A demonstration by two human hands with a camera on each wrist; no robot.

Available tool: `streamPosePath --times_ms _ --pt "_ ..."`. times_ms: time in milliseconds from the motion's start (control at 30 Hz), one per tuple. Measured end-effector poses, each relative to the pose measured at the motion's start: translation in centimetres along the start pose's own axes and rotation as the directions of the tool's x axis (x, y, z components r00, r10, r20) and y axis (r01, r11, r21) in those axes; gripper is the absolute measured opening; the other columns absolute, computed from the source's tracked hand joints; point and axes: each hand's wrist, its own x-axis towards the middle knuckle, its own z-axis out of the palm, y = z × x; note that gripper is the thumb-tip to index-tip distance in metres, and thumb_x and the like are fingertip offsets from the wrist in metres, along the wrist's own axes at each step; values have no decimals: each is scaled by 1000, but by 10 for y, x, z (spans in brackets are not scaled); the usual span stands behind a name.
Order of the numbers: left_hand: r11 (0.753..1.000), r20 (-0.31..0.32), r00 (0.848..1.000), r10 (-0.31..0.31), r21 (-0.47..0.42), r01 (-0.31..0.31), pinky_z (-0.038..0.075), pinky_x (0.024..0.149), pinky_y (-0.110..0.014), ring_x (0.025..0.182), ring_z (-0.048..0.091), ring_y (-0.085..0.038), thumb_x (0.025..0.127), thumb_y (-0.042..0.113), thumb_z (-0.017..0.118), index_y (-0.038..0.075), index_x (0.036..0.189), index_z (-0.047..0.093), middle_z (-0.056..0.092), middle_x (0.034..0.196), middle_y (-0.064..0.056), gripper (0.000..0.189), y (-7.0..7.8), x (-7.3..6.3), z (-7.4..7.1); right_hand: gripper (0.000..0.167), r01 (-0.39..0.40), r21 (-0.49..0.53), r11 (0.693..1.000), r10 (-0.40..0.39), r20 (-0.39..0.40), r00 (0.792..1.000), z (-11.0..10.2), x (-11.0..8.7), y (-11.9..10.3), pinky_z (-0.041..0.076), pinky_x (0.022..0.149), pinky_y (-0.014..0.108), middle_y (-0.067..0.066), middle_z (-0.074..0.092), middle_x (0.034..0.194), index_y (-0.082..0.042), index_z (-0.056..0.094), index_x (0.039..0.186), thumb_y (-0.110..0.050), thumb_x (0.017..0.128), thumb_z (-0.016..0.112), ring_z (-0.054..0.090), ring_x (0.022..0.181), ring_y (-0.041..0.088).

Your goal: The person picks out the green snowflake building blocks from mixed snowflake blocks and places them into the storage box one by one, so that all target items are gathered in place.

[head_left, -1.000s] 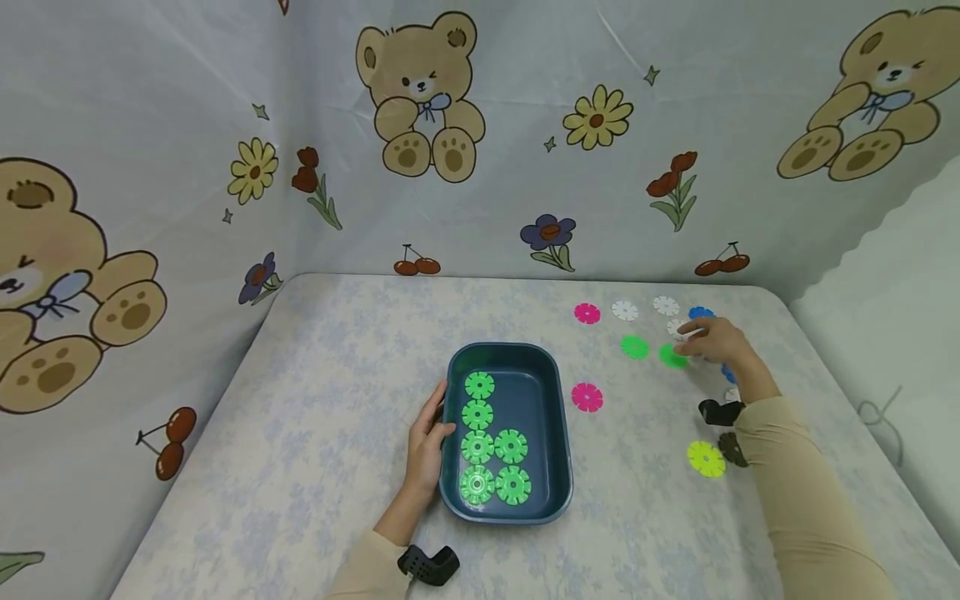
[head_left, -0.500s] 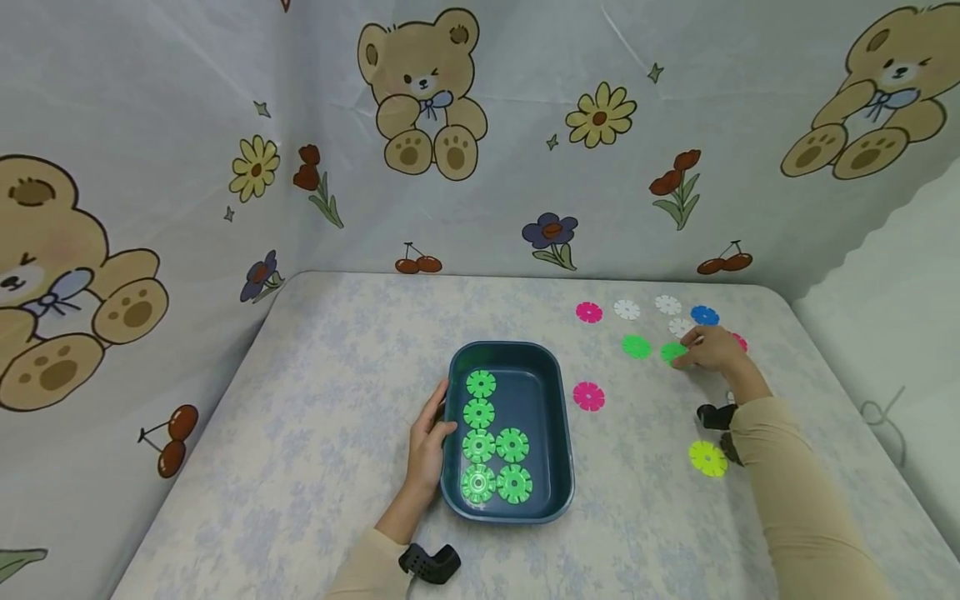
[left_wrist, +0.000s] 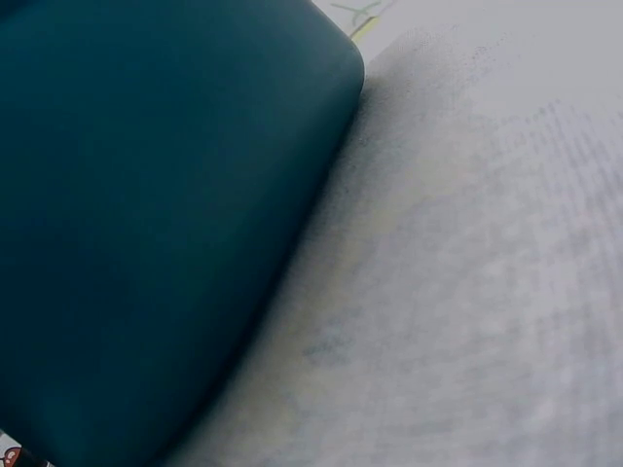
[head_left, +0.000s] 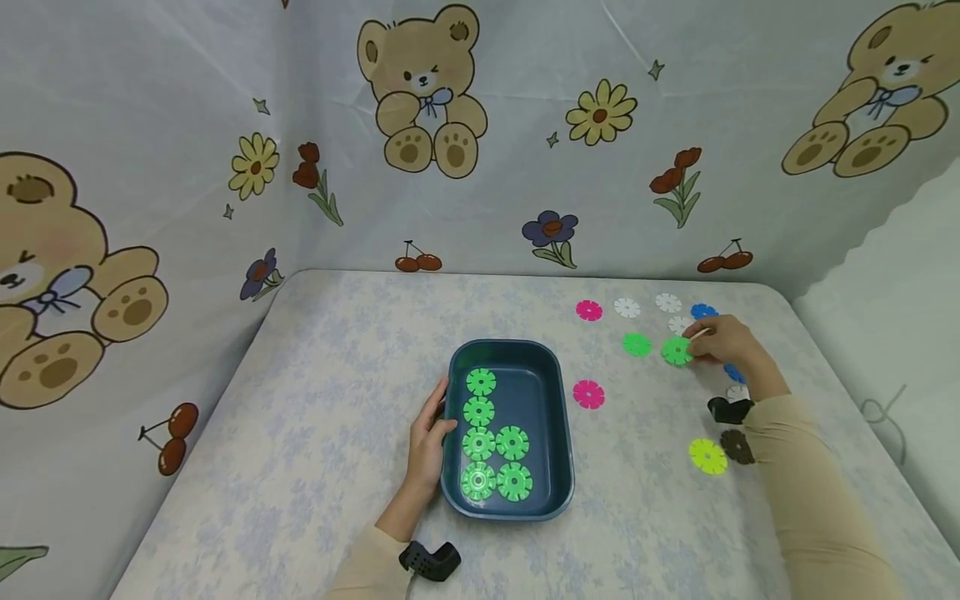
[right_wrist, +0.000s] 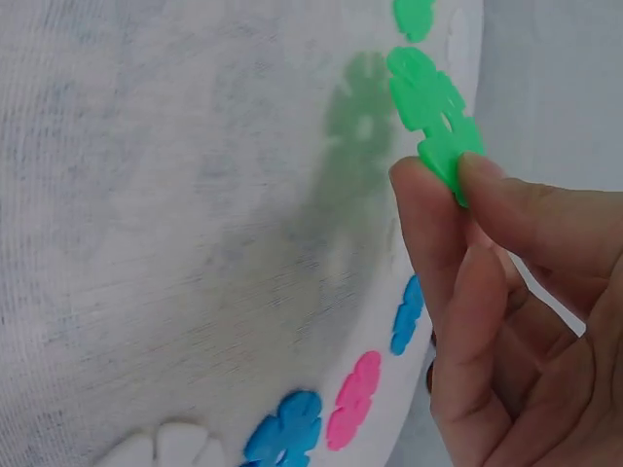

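My left hand (head_left: 427, 442) holds the left side of a dark blue plastic tray (head_left: 561, 433), its thumb at the rim and its fingers along the outer wall. Several green snowflake discs (head_left: 480, 443) lie flat inside the tray. Between thumb and index finger, my right hand (head_left: 726, 346) pinches another green snowflake disc (right_wrist: 428, 102) by its edge. The disc is tilted and casts a shadow on the tabletop. Another green disc (head_left: 637, 344) lies just left of it. In the left wrist view the tray wall (left_wrist: 146, 214) hides the hand.
Pink discs (head_left: 588, 394), white discs (head_left: 627, 308) and blue discs (head_left: 703, 311) lie scattered at the table's right. A yellow disc (head_left: 708, 457) and a dark disc (head_left: 737, 447) lie near the right forearm. A bear-print curtain (head_left: 480, 217) stands behind the table.
My right hand has lifted the green snowflake disc from the table and tilted it, shifting slightly right. My left hand and the tray have stayed in place.
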Motion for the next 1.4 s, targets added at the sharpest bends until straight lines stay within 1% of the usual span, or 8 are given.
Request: streamPosePath --times_ms 133,300,533,667,833,1000,1233,1400 --pt "1000 2 1000 3 -3 -3 39 96 -25 134 41 -32 90 0 43 16 151 39 36 157 -5 63 0 0 -1 41 25 58 998 -28 42 999 -1 -3 -11 54 65 32 3 68 87 12 54 125 -10 92 62 69 72 18" --pt "1000 3 1000 7 -1 -7 39 96 -25 133 42 -32 90 0 43 16 151 39 37 157 -6 64 -1 0 0 40 93 121 988 -104 90 990 5 -13 -35 53 64 29 7 68 90 13 53 126 -8 93 61 71 74 18" --pt "1000 5 1000 0 -5 0 40 96 -22 132 43 -32 90 0 42 16 152 38 37 156 -6 64 -1 0 0 35 175 113 978 -188 126 974 20 -23 -81 47 60 27 11 64 90 7 58 121 -11 92 64 67 68 12" --pt "1000 13 1000 1 -19 -1 39 96 -19 133 43 -31 90 0 42 18 152 38 37 156 -4 65 0 0 0 28 279 98 955 -291 152 945 33 -29 -113 48 60 30 16 62 91 5 62 116 -9 91 65 68 68 15" --pt "1000 16 1000 6 -25 -6 38 96 -18 134 42 -31 90 0 42 18 152 37 36 157 -3 65 1 0 0 19 423 91 902 -432 218 875 59 -38 -153 50 59 32 16 64 90 3 66 108 -1 90 63 69 72 25" --pt "1000 12 1000 -3 -15 3 38 96 -19 134 42 -30 90 0 42 18 152 37 36 157 -3 65 1 -1 -1 15 487 92 868 -492 286 822 93 -42 -183 53 59 33 11 67 84 -1 69 102 0 88 65 69 71 27" --pt "1000 14 1000 -2 -11 2 38 99 -23 135 41 -30 89 0 42 16 152 37 35 158 -2 65 -1 0 0 13 497 4 868 -471 328 819 135 -40 -201 55 57 29 8 65 72 -1 68 99 4 86 65 70 64 25" --pt "1000 16 1000 -3 -23 3 38 97 -21 135 41 -30 90 -1 42 17 152 37 34 158 -2 65 -1 0 0 14 536 -74 841 -481 354 802 155 -41 -206 53 54 26 10 62 69 1 67 97 8 85 65 66 55 20"
